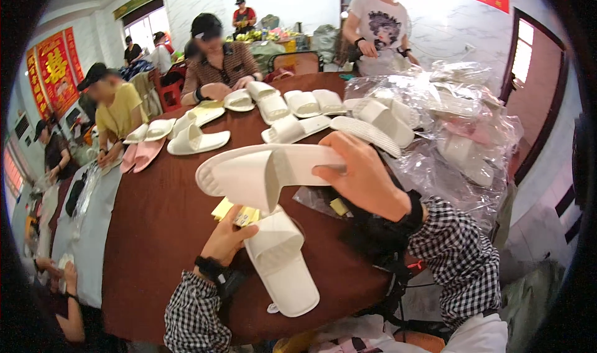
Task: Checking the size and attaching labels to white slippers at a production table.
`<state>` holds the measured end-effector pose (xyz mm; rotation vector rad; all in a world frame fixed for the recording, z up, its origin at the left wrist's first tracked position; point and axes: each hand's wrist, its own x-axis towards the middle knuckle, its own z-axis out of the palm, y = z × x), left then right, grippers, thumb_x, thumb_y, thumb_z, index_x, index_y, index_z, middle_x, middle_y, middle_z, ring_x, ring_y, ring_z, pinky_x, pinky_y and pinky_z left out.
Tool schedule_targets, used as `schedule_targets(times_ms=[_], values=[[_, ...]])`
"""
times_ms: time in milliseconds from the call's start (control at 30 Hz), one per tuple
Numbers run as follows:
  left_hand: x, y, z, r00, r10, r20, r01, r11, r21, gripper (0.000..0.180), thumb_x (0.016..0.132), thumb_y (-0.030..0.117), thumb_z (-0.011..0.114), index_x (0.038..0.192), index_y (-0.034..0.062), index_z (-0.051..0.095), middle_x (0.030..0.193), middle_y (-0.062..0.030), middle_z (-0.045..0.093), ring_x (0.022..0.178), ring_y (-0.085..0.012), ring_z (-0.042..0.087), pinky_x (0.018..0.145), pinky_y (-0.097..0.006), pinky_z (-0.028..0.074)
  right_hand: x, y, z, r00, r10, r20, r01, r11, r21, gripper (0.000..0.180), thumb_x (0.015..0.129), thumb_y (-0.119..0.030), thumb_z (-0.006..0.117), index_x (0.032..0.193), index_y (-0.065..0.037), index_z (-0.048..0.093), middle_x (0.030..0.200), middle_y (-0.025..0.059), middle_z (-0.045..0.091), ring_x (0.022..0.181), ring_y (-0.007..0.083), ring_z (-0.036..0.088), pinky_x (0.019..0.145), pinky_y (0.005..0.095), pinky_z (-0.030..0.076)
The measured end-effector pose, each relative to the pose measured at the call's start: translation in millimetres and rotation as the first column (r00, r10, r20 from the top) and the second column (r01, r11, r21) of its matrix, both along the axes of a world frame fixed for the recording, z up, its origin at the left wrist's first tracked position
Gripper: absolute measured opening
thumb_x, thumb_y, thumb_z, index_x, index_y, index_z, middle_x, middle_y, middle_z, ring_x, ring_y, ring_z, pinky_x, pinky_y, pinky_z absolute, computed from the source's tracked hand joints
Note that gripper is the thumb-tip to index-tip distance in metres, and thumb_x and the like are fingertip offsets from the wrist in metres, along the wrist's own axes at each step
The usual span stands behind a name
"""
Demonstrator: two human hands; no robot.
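My right hand [362, 177] grips the heel end of a white slipper [261, 174] and holds it above the dark red round table [155, 228], toe pointing left. My left hand [225, 240] rests on the table against a second white slipper [283, 263] that lies flat near the front edge, its fingers by the slipper's strap. A small yellow item [236, 213] lies just beyond this hand. Both forearms wear black-and-white checked sleeves and black wristbands.
Several white, cream and pink slippers [298, 107] are spread across the far half of the table. A heap of clear plastic bags with slippers [460, 123] sits at the right. Other people sit and stand around the far and left sides.
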<state>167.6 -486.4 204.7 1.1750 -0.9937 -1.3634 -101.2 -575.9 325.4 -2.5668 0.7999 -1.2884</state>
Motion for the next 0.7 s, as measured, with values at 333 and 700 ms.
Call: schedule_targets(times_ms=[333,700], values=[[46,5,16,0.944,0.239,-0.228,-0.284,0.94,-0.188,0.064,0.086,-0.005,0.055,0.144,-0.0029,0.028,0.135,-0.0146,0.047,0.116,-0.0238,0.054,0.097,-0.035,0.047,-21,9,-9,0.991,-0.037,0.129,0.024,0.995,0.096,0.033,0.081,-0.014,0.067,0.108,-0.002,0.051,0.094,0.0184,0.057,0.086,0.0391,0.058,0.074,0.0445,0.048],[78,-5,-12,0.912,0.398,-0.098,-0.405,0.913,-0.055,0.071,0.087,-0.001,0.061,0.147,-0.0029,0.023,0.132,-0.0148,0.049,0.112,-0.021,0.055,0.092,-0.031,0.047,-26,28,-43,0.906,0.286,-0.311,-0.091,0.85,0.518,0.031,0.089,-0.025,0.062,0.11,-0.002,0.055,0.076,0.0189,0.062,0.07,0.0347,0.063,0.065,0.0402,0.049]])
